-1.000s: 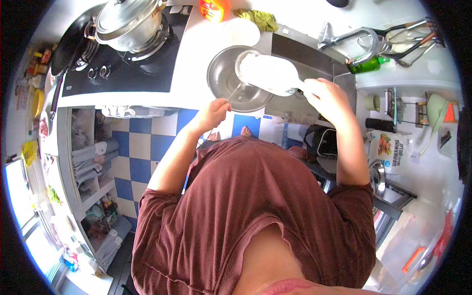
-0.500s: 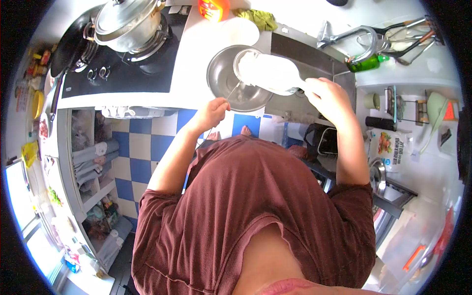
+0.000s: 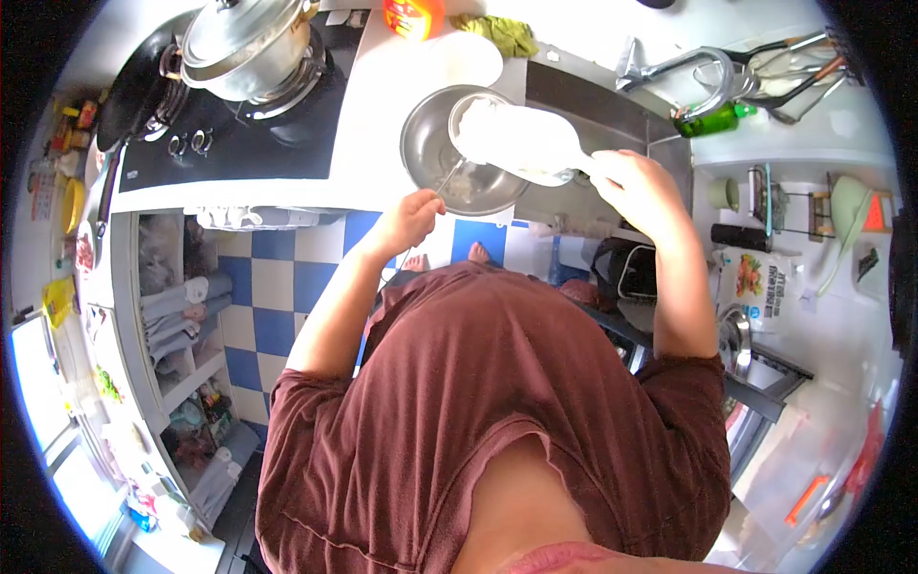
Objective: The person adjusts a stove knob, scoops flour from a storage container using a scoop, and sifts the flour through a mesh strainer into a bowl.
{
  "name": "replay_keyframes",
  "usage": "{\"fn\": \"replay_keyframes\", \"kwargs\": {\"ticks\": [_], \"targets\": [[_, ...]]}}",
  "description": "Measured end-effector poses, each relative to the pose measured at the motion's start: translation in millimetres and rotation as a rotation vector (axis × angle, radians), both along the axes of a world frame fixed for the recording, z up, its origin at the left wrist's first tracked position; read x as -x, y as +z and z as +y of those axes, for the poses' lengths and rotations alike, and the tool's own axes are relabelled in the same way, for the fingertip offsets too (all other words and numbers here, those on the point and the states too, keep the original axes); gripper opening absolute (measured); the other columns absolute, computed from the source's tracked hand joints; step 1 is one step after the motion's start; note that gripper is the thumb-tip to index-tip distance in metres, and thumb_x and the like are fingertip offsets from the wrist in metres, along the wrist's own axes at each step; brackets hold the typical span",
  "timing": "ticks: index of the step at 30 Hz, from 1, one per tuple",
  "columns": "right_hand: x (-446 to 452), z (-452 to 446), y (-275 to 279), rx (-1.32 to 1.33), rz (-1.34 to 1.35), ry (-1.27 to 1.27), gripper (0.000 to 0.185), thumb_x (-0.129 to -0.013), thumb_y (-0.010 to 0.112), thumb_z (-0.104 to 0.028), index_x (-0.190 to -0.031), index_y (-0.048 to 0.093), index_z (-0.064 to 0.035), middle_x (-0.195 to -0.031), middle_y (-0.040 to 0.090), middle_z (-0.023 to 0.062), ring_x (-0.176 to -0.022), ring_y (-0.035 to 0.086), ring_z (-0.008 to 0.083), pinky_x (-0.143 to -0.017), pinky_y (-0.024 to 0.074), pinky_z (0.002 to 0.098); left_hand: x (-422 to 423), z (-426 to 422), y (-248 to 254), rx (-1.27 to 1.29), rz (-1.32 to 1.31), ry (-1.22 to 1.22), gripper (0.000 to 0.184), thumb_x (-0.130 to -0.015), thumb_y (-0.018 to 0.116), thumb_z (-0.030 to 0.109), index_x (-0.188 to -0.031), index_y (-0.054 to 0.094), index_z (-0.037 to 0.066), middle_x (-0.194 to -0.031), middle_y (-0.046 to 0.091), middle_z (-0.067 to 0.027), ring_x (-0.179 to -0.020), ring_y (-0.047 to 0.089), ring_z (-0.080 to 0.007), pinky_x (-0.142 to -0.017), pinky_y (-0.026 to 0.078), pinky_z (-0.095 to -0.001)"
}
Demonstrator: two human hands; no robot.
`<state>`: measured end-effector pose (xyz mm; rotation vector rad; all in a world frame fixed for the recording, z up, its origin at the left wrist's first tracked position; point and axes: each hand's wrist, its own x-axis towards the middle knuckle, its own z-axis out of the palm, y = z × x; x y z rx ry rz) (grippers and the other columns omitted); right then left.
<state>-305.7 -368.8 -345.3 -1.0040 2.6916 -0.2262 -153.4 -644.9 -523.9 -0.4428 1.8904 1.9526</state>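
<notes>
A steel mixing bowl [image 3: 421, 143] stands where the white counter meets the sink. Over its right side, my right hand [image 3: 636, 187] holds up a white, overexposed container [image 3: 535, 139] by its narrow handle end. The container's rounded rim points left, and its contents are too bright to make out. My left hand [image 3: 409, 222] is closed around a long thin stick-like utensil [image 3: 449, 179], perhaps a chopstick. Its tip is over the bowl by the container's rim, near a small whitish bit. The utensil's other end runs back below my hand.
To the left, a lidded steel pot [image 3: 244, 67] sits on a black gas hob [image 3: 239, 143] beside a dark pan [image 3: 134, 96]. Behind the bowl are a white plate [image 3: 469, 59], a green cloth [image 3: 502, 36] and an orange bottle [image 3: 414, 17]. The faucet [image 3: 693, 72] arches over the sink [image 3: 574, 91].
The white container has shifted very slightly left over the bowl. The utensil's tip has moved a little beside the rim. Both hands keep their grips.
</notes>
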Motion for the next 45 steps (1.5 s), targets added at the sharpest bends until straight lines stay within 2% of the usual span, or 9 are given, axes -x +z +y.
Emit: {"fn": "replay_keyframes", "kwargs": {"ticks": [10, 13, 16, 19, 22, 25, 28, 34, 45], "targets": [[0, 4, -1, -0.029, 0.003, -0.011, 0.023, -0.085, 0.061, -0.02, -0.102, 0.066, -0.005, -0.096, 0.066, 0.0154, -0.087, 0.063, 0.0339, -0.074, 0.0493, 0.0383, -3, 1, 3, -0.058, -0.002, 0.008, 0.02, -0.099, 0.044, 0.021, -0.092, 0.055, 0.005, -0.056, 0.037, 0.0059, -0.046, 0.034, -0.0048, -0.041, 0.03, -0.0221], [-2, 10, -1, 0.13, -0.015, -0.003, 0.018, -0.086, 0.058, -0.025, -0.089, 0.061, -0.0074, -0.084, 0.063, 0.0151, -0.08, 0.061, 0.0353, -0.067, 0.0468, 0.0436, -3, 0, 2, -0.077, 0.003, 0.013, 0.02, -0.099, 0.044, 0.021, -0.092, 0.055, 0.005, -0.055, 0.037, 0.006, -0.045, 0.033, -0.0049, -0.041, 0.03, -0.0221], [-7, 16, 3, 0.147, -0.147, -0.142, 0.019, -0.086, 0.059, -0.024, -0.091, 0.062, -0.0059, -0.087, 0.064, 0.0154, -0.082, 0.062, 0.035, -0.068, 0.0468, 0.0431, -3, -2, 5, -0.089, -0.003, 0.025, 0.02, -0.099, 0.044, 0.02, -0.092, 0.055, 0.005, -0.055, 0.037, 0.0056, -0.045, 0.033, -0.0049, -0.041, 0.03, -0.022], [-8, 10, -1, 0.095, -0.066, -0.066, 0.019, -0.086, 0.059, -0.023, -0.092, 0.062, -0.0051, -0.091, 0.065, 0.0156, -0.083, 0.062, 0.0352, -0.068, 0.047, 0.0429, -5, 2, 5, -0.113, -0.015, 0.031, 0.02, -0.099, 0.044, 0.019, -0.092, 0.055, 0.005, -0.055, 0.037, 0.005, -0.045, 0.033, -0.0051, -0.041, 0.03, -0.0219], [-8, 9, 7, 0.094, -0.134, -0.105, 0.028, -0.085, 0.063, -0.017, -0.109, 0.064, -0.0007, -0.097, 0.067, 0.0173, -0.086, 0.065, 0.0316, -0.076, 0.0496, 0.0359, -3, 0, 5, -0.135, 0.006, 0.046, 0.02, -0.098, 0.044, 0.019, -0.092, 0.055, 0.004, -0.055, 0.038, 0.0047, -0.044, 0.033, -0.0052, -0.041, 0.03, -0.0218], [-5, 8, -2, 0.069, -0.008, 0.02, 0.019, -0.086, 0.056, -0.025, -0.089, 0.061, -0.0069, -0.084, 0.063, 0.0159, -0.081, 0.061, 0.0362, -0.068, 0.0467, 0.0442, -5, 4, 4, -0.125, 0.019, 0.027, 0.02, -0.098, 0.044, 0.019, -0.092, 0.055, 0.004, -0.055, 0.038, 0.0048, -0.044, 0.033, -0.0052, -0.041, 0.03, -0.0217], [-6, 8, 2, 0.119, 0.0, 0.007, 0.019, -0.085, 0.056, -0.024, -0.086, 0.059, -0.0061, -0.081, 0.061, 0.0162, -0.08, 0.06, 0.0364, -0.067, 0.0463, 0.0451, -6, 2, 5, -0.099, 0.027, 0.015, 0.02, -0.099, 0.043, 0.019, -0.091, 0.055, 0.004, -0.055, 0.038, 0.0049, -0.044, 0.033, -0.005, -0.041, 0.03, -0.0215], [-2, 3, 6, -0.01, -0.032, -0.023, 0.017, -0.084, 0.056, -0.023, -0.084, 0.058, -0.0058, -0.08, 0.061, 0.0155, -0.079, 0.06, 0.0364, -0.066, 0.0459, 0.0451, -6, 3, 3, -0.146, -0.002, 0.024, 0.021, -0.099, 0.043, 0.019, -0.091, 0.054, 0.004, -0.055, 0.036, 0.0053, -0.044, 0.032, -0.0051, -0.041, 0.029, -0.0218], [-1, 10, -4, 0.095, -0.014, -0.026, 0.019, -0.086, 0.058, -0.025, -0.09, 0.061, -0.0071, -0.085, 0.063, 0.0145, -0.081, 0.062, 0.0342, -0.066, 0.0471, 0.0429, -6, -2, 8, -0.139, -0.015, 0.041, 0.02, -0.099, 0.044, 0.018, -0.091, 0.054, 0.003, -0.056, 0.037, 0.0046, -0.046, 0.033, -0.0055, -0.041, 0.03, -0.0222]]}}
